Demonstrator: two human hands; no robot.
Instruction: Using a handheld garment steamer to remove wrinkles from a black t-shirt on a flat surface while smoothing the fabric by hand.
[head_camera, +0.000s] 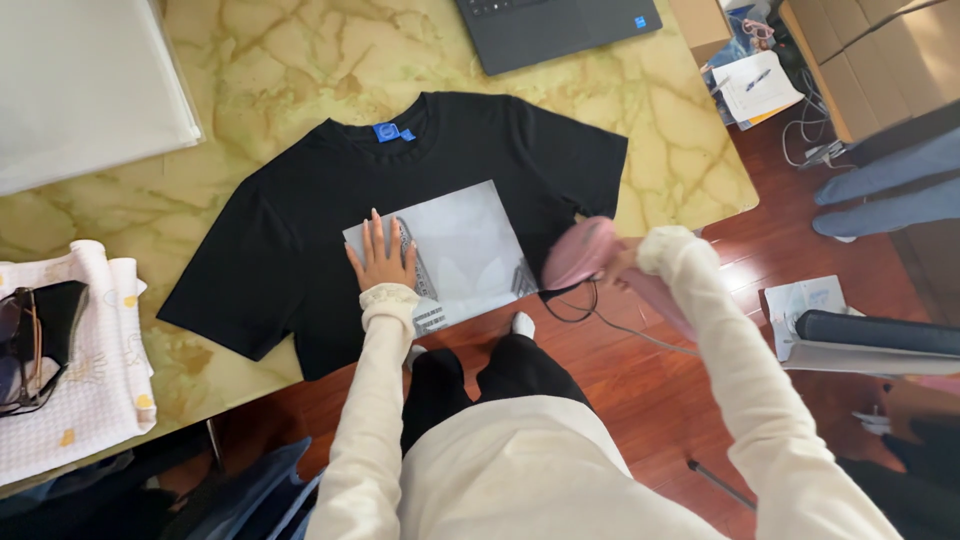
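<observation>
A black T-shirt (300, 210) lies flat on a yellow marbled table (300, 60), collar away from me, with a grey printed rectangle (470, 250) on its chest. My left hand (381, 253) presses flat on the left part of that print, fingers spread. My right hand (622, 262) grips a pink handheld iron (580, 253), blurred, at the print's right edge near the shirt's hem. Its cord (600, 318) hangs down toward the floor.
A dark laptop (555, 28) sits at the table's far edge. A white patterned cloth (90, 370) with black sunglasses (35, 340) lies at the left. Cardboard boxes (880, 50), papers (755, 85) and another person's legs (890, 190) are at right on the red wood floor.
</observation>
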